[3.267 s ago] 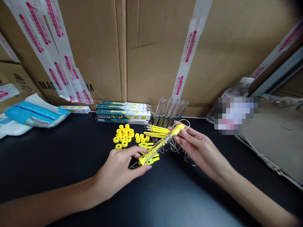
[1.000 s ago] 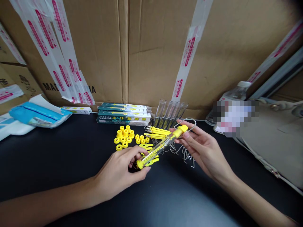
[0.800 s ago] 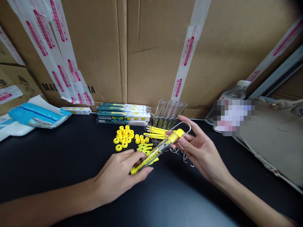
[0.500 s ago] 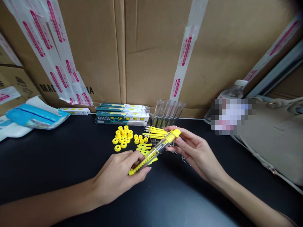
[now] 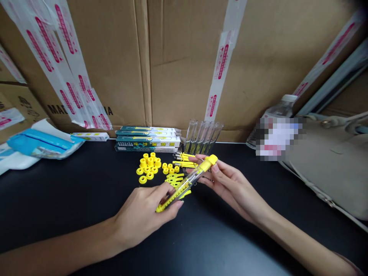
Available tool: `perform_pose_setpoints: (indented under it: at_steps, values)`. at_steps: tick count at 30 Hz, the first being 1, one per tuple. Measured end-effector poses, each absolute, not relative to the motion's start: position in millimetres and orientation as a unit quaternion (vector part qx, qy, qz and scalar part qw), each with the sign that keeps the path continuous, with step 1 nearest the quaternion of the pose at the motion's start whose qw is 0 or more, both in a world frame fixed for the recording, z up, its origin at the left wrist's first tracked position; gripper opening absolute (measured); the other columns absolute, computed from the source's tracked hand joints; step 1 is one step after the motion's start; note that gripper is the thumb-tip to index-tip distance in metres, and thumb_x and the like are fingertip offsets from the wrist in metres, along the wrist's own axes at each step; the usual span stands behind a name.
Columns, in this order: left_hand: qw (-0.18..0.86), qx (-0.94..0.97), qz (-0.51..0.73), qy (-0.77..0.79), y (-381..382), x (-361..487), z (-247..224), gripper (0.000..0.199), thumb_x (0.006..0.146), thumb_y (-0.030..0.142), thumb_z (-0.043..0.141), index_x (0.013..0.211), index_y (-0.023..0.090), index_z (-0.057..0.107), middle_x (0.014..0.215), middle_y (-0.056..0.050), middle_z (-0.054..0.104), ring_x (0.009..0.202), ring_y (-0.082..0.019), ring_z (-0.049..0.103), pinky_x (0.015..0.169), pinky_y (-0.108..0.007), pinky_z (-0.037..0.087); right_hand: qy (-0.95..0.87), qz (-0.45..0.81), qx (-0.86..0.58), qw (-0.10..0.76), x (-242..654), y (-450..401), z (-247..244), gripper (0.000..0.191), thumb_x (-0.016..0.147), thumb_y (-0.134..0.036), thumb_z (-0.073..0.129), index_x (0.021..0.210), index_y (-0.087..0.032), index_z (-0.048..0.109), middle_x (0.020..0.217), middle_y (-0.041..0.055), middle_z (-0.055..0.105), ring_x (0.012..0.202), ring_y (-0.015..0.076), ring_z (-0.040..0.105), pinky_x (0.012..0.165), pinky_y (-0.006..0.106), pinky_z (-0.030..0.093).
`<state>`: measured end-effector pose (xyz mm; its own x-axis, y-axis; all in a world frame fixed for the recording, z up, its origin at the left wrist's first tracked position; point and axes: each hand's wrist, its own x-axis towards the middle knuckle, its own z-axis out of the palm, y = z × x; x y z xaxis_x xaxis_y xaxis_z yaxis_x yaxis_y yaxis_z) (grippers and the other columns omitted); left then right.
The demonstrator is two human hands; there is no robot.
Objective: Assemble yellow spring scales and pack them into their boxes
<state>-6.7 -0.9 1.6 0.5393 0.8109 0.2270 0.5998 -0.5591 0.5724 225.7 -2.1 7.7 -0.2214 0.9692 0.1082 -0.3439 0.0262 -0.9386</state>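
My left hand (image 5: 146,212) is closed around the lower part of a clear tubular spring scale (image 5: 188,183), thumb below and fingers over it. The tube tilts up to the right, and a yellow scale strip shows inside. At its upper end is a yellow cap (image 5: 208,163). My right hand (image 5: 232,188) is closed at that cap, the thumb on its near side and the other fingers partly hidden behind the tube. Behind the hands lie yellow rods with metal hooks (image 5: 184,164), flat yellow pieces (image 5: 174,177), small yellow rings (image 5: 170,168) and flanged yellow caps (image 5: 150,162).
Clear tubes (image 5: 202,136) stand upright at the back beside stacked printed boxes (image 5: 148,138). A blue packet (image 5: 47,142) lies on the black table (image 5: 184,245) at left. A plastic bottle (image 5: 278,107) and a beige bag (image 5: 333,165) are at right. Large cardboard boxes (image 5: 184,84) close off the back.
My right hand's fingers have shifted slightly left behind the tube at the capped end. My left hand keeps its grip, nearly unmoved. The view has shifted a little.
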Motion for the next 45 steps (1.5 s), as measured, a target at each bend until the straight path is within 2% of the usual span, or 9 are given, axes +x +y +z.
perform_pose_setpoints:
  at_steps: [5,13,19,23,26,35,39,42,45]
  values:
    - [0.203,0.851,0.240,0.421,-1,-6,0,0.015,0.093,0.030,0.054,0.082,0.022,0.060,0.070,0.005,0.065,0.055,-0.011,0.056,0.056,-0.022,0.040,-0.442,0.671,-0.279,0.526,218,-8,7,0.032,0.102,-0.039,0.053,0.129,-0.028,0.066,0.129,0.0089,0.071,0.117,0.0233,0.066,0.107,0.043,0.046]
    - [0.215,0.854,0.254,0.399,-1,-9,-9,0.008,0.091,0.030,0.062,0.090,0.022,0.064,0.077,0.006,0.069,0.061,-0.010,0.060,0.062,-0.020,0.043,-0.451,0.691,-0.299,0.479,211,-10,-1,0.027,0.090,-0.028,0.073,0.116,-0.022,0.070,0.118,0.0084,0.076,0.109,0.0219,0.071,0.104,0.041,0.051]
    - [0.244,0.840,0.277,0.398,3,-7,-5,0.024,0.080,0.032,0.075,0.099,0.021,0.066,0.071,0.007,0.060,0.053,-0.009,0.047,0.052,-0.019,0.038,-0.437,0.671,-0.302,0.517,212,-8,4,0.026,0.096,-0.028,0.065,0.122,-0.021,0.066,0.122,0.0093,0.074,0.107,0.0236,0.072,0.099,0.044,0.055]
    - [0.306,0.820,0.242,0.419,6,-5,4,0.014,0.084,0.032,0.068,0.088,0.019,0.068,0.058,0.009,0.053,0.047,-0.007,0.036,0.047,-0.019,0.031,-0.420,0.668,-0.301,0.536,218,-7,7,0.021,0.099,-0.032,0.060,0.116,-0.022,0.067,0.134,0.0097,0.067,0.103,0.0256,0.074,0.094,0.047,0.058]
    - [0.349,0.810,0.206,0.423,8,-4,9,0.027,0.089,0.038,0.061,0.075,0.017,0.069,0.059,0.007,0.058,0.046,-0.006,0.034,0.048,-0.020,0.029,-0.423,0.662,-0.308,0.536,221,-6,7,0.020,0.100,-0.031,0.058,0.113,-0.020,0.066,0.137,0.0108,0.065,0.101,0.0257,0.074,0.091,0.045,0.060]
    - [0.479,0.745,0.176,0.430,13,-5,7,0.033,0.085,0.047,0.067,0.089,0.015,0.073,0.066,0.000,0.077,0.047,-0.010,0.046,0.047,-0.021,0.031,-0.422,0.643,-0.319,0.553,220,-3,10,0.017,0.097,-0.031,0.063,0.112,-0.023,0.060,0.121,0.0068,0.074,0.093,0.0199,0.076,0.084,0.035,0.062]
    - [0.512,0.708,0.219,0.435,16,-6,4,0.041,0.084,0.047,0.069,0.111,0.016,0.072,0.068,0.001,0.078,0.062,-0.015,0.063,0.065,-0.024,0.047,-0.428,0.629,-0.327,0.561,220,-2,7,0.025,0.094,-0.034,0.068,0.115,-0.024,0.058,0.114,0.0065,0.077,0.091,0.0196,0.077,0.083,0.033,0.062]
    - [0.528,0.701,0.225,0.424,16,-5,4,0.037,0.086,0.046,0.066,0.108,0.017,0.074,0.072,0.000,0.079,0.069,-0.017,0.068,0.071,-0.025,0.049,-0.422,0.626,-0.336,0.564,220,-2,5,0.033,0.092,-0.035,0.070,0.120,-0.024,0.057,0.113,0.0063,0.077,0.087,0.0189,0.077,0.082,0.034,0.063]
    - [0.524,0.702,0.223,0.427,15,-5,4,0.034,0.080,0.043,0.073,0.101,0.017,0.077,0.073,0.000,0.077,0.062,-0.014,0.062,0.060,-0.022,0.044,-0.420,0.627,-0.344,0.559,220,-2,6,0.029,0.092,-0.036,0.070,0.115,-0.021,0.063,0.115,0.0075,0.077,0.085,0.0173,0.077,0.080,0.031,0.063]
